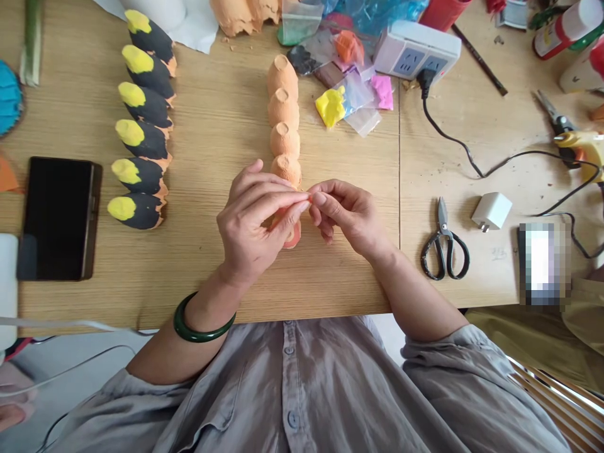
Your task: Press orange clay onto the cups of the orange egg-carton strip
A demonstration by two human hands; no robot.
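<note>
Pinching tiny orange bit [310, 197] between left hand [255, 220] and right hand [353, 214], working over near part of orange bumpy strip [285, 141] stretching lengthwise straight ahead, mostly beneath and beyond nearer left hand.

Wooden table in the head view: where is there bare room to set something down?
A wide patch lies between the black-and-yellow row and the orange row, beyond the left hand. Another lies beyond the right hand, between the yellow clay and scissors. Crowded: around the power strip, and at the right edge by the yellow tool.
</note>
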